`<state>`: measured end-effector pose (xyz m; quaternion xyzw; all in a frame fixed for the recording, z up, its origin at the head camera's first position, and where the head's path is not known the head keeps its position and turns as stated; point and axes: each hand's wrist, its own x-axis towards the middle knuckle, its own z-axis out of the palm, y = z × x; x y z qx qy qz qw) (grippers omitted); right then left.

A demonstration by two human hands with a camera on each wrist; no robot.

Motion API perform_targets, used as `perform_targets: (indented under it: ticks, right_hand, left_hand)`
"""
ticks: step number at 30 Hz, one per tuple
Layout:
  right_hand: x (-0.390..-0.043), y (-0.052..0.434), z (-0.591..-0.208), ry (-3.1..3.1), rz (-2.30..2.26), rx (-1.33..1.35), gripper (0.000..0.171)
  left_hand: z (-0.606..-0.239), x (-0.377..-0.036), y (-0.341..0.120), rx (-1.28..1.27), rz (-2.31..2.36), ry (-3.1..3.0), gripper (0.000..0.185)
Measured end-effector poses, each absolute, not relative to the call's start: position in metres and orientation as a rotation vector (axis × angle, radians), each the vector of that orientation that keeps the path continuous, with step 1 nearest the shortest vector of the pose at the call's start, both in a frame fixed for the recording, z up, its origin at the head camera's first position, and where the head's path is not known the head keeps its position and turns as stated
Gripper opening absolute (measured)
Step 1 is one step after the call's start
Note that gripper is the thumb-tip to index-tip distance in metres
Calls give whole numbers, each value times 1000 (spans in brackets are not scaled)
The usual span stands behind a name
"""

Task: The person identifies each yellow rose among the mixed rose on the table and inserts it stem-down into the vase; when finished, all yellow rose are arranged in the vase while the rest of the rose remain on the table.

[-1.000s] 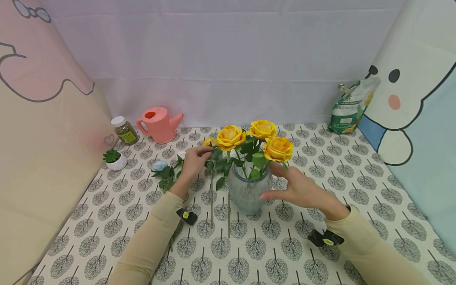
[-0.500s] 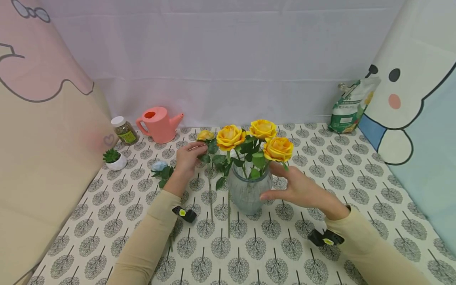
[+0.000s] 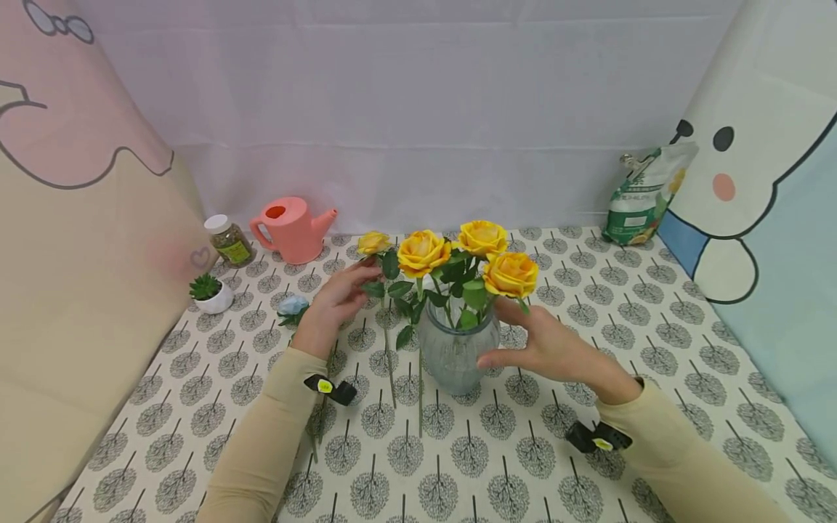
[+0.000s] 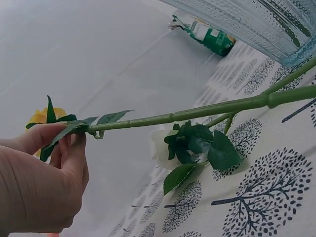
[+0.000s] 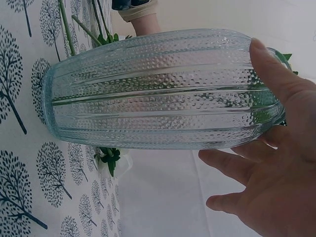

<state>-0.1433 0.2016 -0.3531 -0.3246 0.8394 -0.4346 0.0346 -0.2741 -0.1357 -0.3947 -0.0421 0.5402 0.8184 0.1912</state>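
Note:
My left hand (image 3: 340,301) pinches a yellow rose (image 3: 373,243) by the stem just under its bloom. In the left wrist view the rose's green stem (image 4: 197,113) slants up and away from the fingers. My right hand (image 3: 549,341) steadies a ribbed glass vase (image 3: 454,363) from the right, thumb near the rim and fingers behind it. Upright in the vase stand several yellow roses, one of them a front bloom (image 3: 510,274). A white rose (image 4: 163,148) lies on the cloth beyond the held stem. Left of my left hand lies a blue rose (image 3: 292,305), partly covered.
A pink watering can (image 3: 294,229), a jar with a white lid (image 3: 230,241) and a small potted succulent (image 3: 211,293) stand at the back left. At the back right is a clipped green and white bag (image 3: 647,196). Patterned cloth (image 3: 523,465) covers the table.
My left hand has drawn the yellow rose to the left and lifted it a little, away from the vase; its bloom shows more fully. The right hand and vase have stayed put.

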Motion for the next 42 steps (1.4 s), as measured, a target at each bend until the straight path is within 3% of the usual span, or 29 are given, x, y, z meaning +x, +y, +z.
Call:
perform_targets:
  ticks: [2, 3, 8, 17, 20, 27, 42]
  right_hand:
    - [-143, 202, -353, 2582, -1335, -984, 84]
    - [-142, 202, -352, 2582, -1335, -977, 85]
    - [-143, 201, -352, 2577, -1338, -968, 85]
    - [-143, 201, -353, 2582, -1330, -982, 84]
    - [-143, 201, -353, 2584, -1329, -986, 84]
    - [-143, 201, -353, 2576, -1339, -992, 84]
    - [-143, 202, -353, 2565, -1347, -1003, 84]
  left_hand:
    - [-393, -276, -134, -97, 2315, 1473, 29]
    - [-390, -278, -131, -234, 2393, 1303, 26]
    - [-384, -277, -132, -208, 2377, 1313, 27]
    - [-373, -270, -142, -155, 2348, 1382, 68]
    - [-367, -266, -143, -117, 2334, 1424, 63]
    - [-354, -259, -145, -86, 2374, 1468, 31]
    - [-331, -241, -140, 50, 2589, 1560, 17]
